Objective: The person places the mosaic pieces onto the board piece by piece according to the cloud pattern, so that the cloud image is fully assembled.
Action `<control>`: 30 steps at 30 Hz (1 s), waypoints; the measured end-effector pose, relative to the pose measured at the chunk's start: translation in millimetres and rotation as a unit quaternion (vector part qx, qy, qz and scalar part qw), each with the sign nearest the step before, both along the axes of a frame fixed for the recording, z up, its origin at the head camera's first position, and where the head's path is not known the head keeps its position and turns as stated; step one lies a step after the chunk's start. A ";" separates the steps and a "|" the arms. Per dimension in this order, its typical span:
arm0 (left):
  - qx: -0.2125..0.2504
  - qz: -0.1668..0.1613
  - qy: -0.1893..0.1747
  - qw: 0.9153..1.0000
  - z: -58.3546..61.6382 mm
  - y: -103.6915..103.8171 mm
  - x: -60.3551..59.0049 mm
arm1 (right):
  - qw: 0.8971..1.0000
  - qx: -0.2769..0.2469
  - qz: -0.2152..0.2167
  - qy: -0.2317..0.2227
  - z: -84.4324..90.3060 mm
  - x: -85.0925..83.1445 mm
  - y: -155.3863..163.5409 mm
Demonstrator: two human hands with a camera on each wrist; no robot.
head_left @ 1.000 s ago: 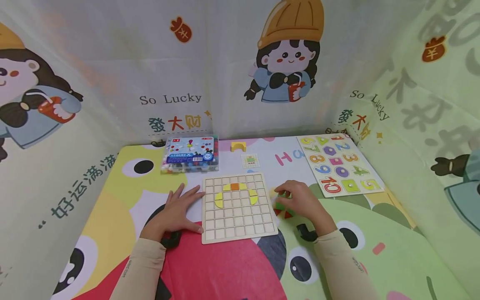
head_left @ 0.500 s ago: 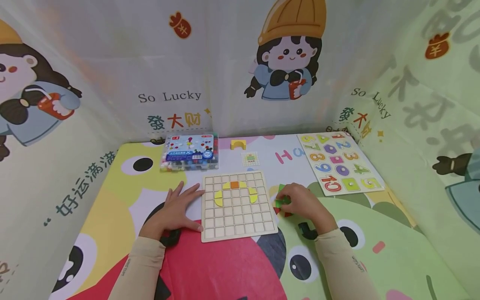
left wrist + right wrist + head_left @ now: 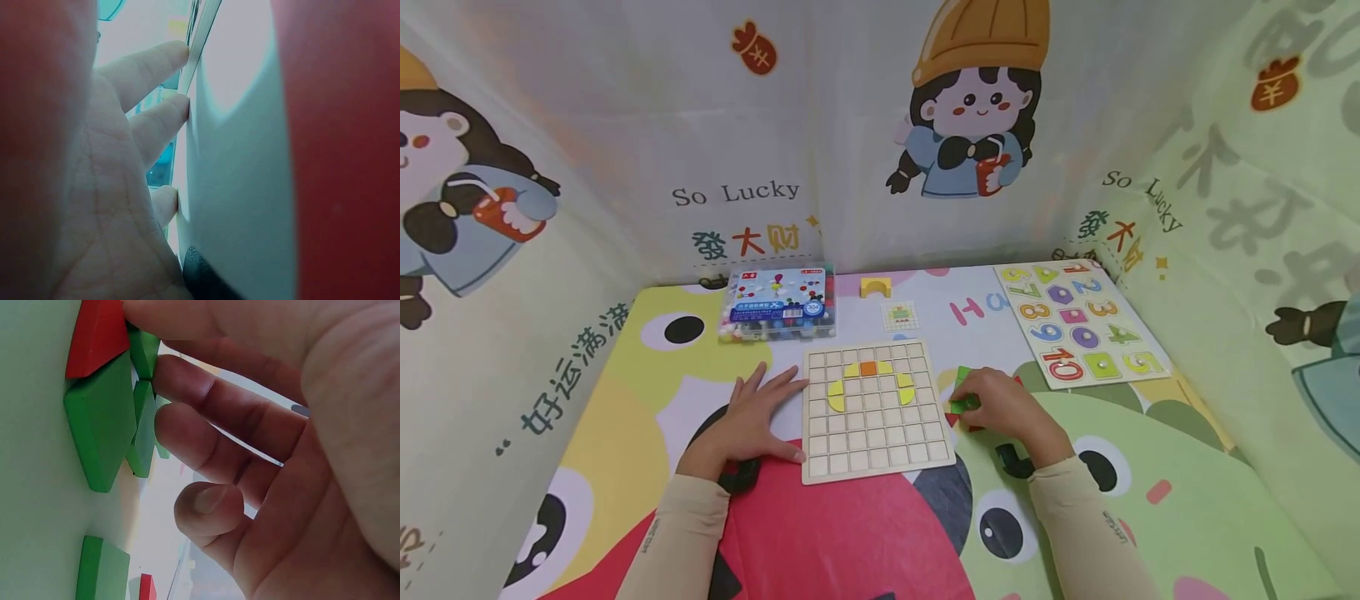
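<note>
At the left of the board (image 3: 880, 439), the left hand (image 3: 747, 427), below a beige sleeve (image 3: 677, 533), rests on the printed cloth (image 3: 820, 533); its grip is spread, the thumb touching the board's edge near the near left corner and a fingertip touching the same edge further up. Beyond the board's far left corner stands a clear box (image 3: 778, 302) of small coloured parts with a blue and white label. The board itself is a pale wooden grid of square cells lying flat, and in its far half yellow pieces (image 3: 837, 403) form a broken arch, two at the left, two at the right and one on either side of the orange piece (image 3: 868, 368) at the top. Straight beyond the board sits a yellow block (image 3: 876, 282) with an arched notch, and between the two lies a small card (image 3: 899, 315) printed with a grid and a coloured figure. Just right of the board, green pieces (image 3: 100, 428) and red pieces (image 3: 100, 340) lie close together under the right hand (image 3: 1003, 408). Its fingers are bent, thumb and fingertips at the green pieces; whether the grip pinches one cannot be told. Well right of the board, past its far corner, lies a number board (image 3: 1066, 337) with bright numerals and shapes.
</note>
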State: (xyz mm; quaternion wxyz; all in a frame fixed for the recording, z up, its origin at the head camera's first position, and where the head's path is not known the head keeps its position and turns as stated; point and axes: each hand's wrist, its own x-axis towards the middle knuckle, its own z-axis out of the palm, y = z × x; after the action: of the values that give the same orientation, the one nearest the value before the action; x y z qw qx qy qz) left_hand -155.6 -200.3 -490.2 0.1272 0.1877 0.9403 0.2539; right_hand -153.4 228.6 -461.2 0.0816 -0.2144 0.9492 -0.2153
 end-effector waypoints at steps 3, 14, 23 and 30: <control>0.001 0.000 0.000 1.000 0.8 0.0 0.4 | 1.000 0.002 0.002 0.003 0.2 -0.3 0.2; 0.002 0.000 0.005 1.000 -1.1 -1.0 0.4 | 0.999 0.003 -0.006 0.049 0.5 4.4 0.4; 0.005 -0.001 0.006 1.000 -0.5 -0.6 1.3 | 0.998 -0.014 -0.027 0.063 4.2 12.0 -6.2; 0.006 -0.001 0.008 1.000 -0.2 -0.5 1.6 | 0.996 -0.038 -0.002 0.086 5.8 11.3 -11.0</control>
State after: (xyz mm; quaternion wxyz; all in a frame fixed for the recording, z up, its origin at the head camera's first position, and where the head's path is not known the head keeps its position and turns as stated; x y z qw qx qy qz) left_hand -153.9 -200.8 -490.4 0.1185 0.1914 0.9397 0.2575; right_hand -142.1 217.6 -455.4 -0.0095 -0.2331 0.9442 -0.2325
